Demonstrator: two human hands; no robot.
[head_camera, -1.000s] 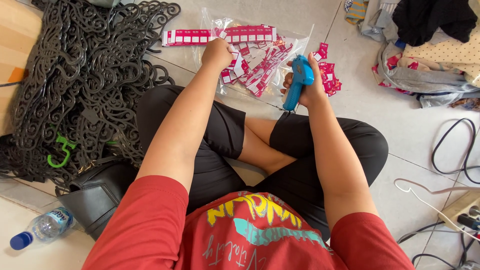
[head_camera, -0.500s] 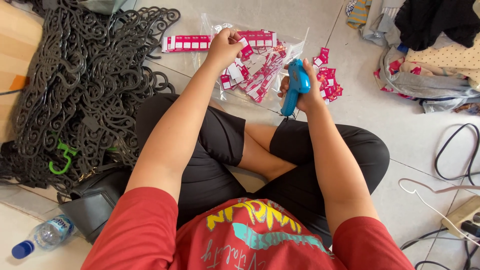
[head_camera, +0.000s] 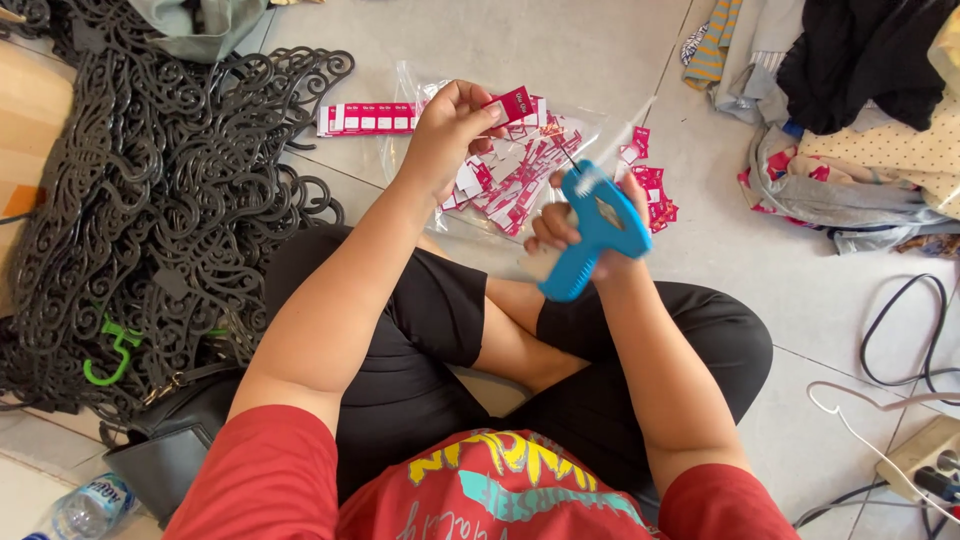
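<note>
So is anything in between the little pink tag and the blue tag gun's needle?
No, nothing visible. The left hand pinches the pink tag up above the tag pile, and the blue tag gun in the right hand points its needle toward it across open air.

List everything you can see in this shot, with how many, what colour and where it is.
tagging gun: one, blue, in the right hand
paper tag: one, pink, pinched in the left hand
loose tags in clear bag: many, pink and white, floor ahead
tag strip: one, pink and white, left of the bag
clothes hangers: large pile, black, left
hanger hook: one, green, in the pile
handbag: one, black, lower left
water bottle: one, clear, bottom left
clothes heap: mixed colours, upper right
power strip and cables: lower right
left hand: holding the tag
right hand: gripping the gun
</note>
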